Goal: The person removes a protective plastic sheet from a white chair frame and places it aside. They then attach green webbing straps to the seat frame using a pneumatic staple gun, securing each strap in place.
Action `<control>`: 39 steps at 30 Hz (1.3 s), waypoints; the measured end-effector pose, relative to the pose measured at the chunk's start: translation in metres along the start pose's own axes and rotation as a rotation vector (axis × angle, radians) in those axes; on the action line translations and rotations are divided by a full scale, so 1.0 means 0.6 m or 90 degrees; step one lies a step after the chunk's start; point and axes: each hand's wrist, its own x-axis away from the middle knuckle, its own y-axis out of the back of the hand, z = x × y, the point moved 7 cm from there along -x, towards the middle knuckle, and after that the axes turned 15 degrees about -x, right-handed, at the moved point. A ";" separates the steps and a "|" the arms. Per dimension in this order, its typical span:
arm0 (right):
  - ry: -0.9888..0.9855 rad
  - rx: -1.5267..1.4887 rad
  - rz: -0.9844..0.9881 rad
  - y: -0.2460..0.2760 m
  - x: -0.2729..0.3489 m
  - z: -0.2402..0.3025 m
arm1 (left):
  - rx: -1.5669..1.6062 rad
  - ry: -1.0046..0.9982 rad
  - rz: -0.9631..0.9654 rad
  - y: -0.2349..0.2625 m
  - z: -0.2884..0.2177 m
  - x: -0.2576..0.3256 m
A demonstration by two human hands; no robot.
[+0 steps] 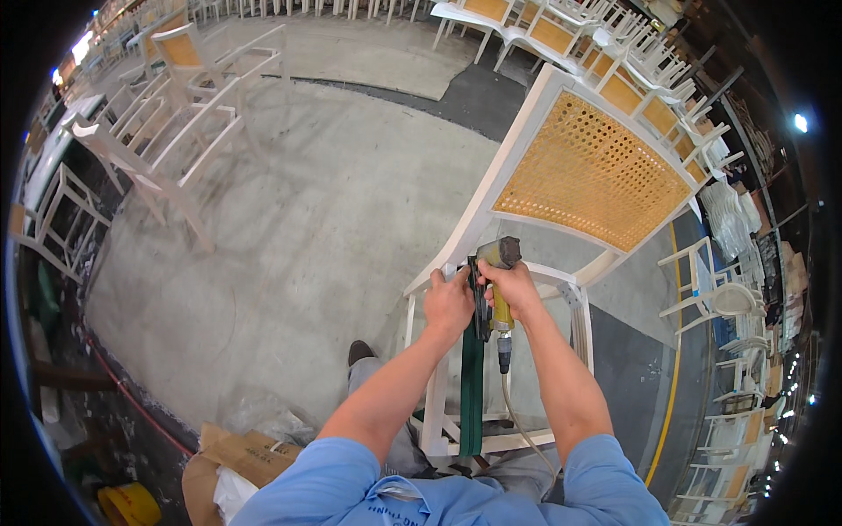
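1. Hands meet at the front rail of the open seat frame. Right hand (513, 289) is wrapped tight around the handle of a yellow pneumatic staple gun (498, 289), nose down on the rail; a pale air hose (517, 421) trails from its base back toward the body.
2. Left hand (449, 302), just left of the gun, fingers closed, pins the end of a dark green webbing strap (471, 394) against the same rail. The strap runs from that grip straight back across the frame opening to the near rail.
3. Under both hands: a white-painted wooden chair with a woven cane back panel (588, 171); the back leans away beyond the grip.
4. Progress, as judged: only this one strap shows across the seat opening, the rest of the frame is open. Whether this end is already stapled cannot be told. Webbing looks barely begun.
5. Left of the grip, near the body: a torn brown cardboard box (241, 456) and a yellow roll (127, 504) on the concrete floor (307, 228).
6. Farther off: rows of similar white chair frames (167, 114).
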 end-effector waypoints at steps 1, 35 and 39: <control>-0.003 0.005 -0.004 -0.001 0.000 -0.002 | 0.003 0.007 0.002 -0.002 0.002 0.001; -0.045 0.028 -0.482 0.600 0.777 -0.131 | -0.028 -0.308 -0.072 -0.035 -0.057 0.098; -0.110 -0.175 -0.590 0.703 0.880 -0.300 | 0.008 -0.178 0.021 -0.039 -0.063 0.202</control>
